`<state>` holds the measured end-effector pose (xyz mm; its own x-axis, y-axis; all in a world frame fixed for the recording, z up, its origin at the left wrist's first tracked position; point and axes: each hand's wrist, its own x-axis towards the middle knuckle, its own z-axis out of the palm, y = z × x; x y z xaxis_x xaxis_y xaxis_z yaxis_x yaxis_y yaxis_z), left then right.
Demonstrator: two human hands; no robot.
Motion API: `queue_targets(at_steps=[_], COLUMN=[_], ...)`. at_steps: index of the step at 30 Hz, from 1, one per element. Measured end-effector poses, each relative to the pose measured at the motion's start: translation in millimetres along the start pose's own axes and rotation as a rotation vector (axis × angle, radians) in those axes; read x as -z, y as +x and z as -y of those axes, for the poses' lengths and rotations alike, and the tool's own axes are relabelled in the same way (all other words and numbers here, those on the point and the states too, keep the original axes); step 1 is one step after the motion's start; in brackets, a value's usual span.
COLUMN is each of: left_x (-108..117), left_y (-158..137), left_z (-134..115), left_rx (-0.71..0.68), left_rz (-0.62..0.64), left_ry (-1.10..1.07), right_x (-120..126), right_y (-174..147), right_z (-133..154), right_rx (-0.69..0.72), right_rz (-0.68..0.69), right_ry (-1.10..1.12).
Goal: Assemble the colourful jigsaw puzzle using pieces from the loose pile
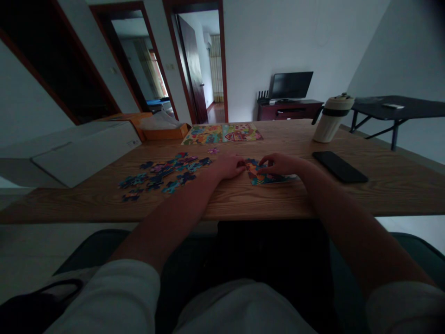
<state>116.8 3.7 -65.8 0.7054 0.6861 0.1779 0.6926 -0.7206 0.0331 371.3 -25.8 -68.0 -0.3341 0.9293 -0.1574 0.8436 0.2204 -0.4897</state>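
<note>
A partly joined jigsaw puzzle [259, 177] with orange and dark blue patches lies flat near the table's front edge. At its left side is my left hand [227, 166], fingers curled and drawn together by the puzzle's edge; whatever is between the fingertips is too small to make out. Over the puzzle's upper right rests my right hand [280, 164], its thumb and fingers apart and the tips touching the surface. The right hand covers part of the puzzle. Loose puzzle pieces [158, 178] are spread to the left of my left hand, and a pink piece [213, 150] lies beyond it.
Two colourful picture sheets [205, 134] lie farther back on the wooden table [278, 204]. A white box [86, 148] and an orange box [163, 133] stand at the left. On the right are a black phone [339, 166] and a cream tumbler [330, 121].
</note>
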Motion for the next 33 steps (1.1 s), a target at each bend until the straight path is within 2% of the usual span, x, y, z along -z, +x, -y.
queue_targets(at_steps=[7,13,23,29,31,33], left_x=[-10,-9,-5,0,4,7], left_y=[5,5,6,1,-3,-6], left_z=[15,14,15,12,10,9], left_rx=[-0.104,-0.064,-0.098,0.072,0.061,-0.014], left_rz=[0.031,0.041,0.058,0.057,0.095,0.149], left_ry=[-0.065,-0.107,-0.11,-0.315,-0.372,-0.414], right_x=[2,2,2,-1,-1,-1], right_y=[-3,-5,-5,-6,-6,-6], right_z=[6,8,11,14,14,14], right_rx=[-0.021,-0.015,-0.01,-0.003,-0.001,0.005], right_rz=[-0.012,-0.006,-0.018,0.0,0.009,0.02], right_ry=[-0.023,-0.009,-0.048,-0.04,-0.036,-0.026])
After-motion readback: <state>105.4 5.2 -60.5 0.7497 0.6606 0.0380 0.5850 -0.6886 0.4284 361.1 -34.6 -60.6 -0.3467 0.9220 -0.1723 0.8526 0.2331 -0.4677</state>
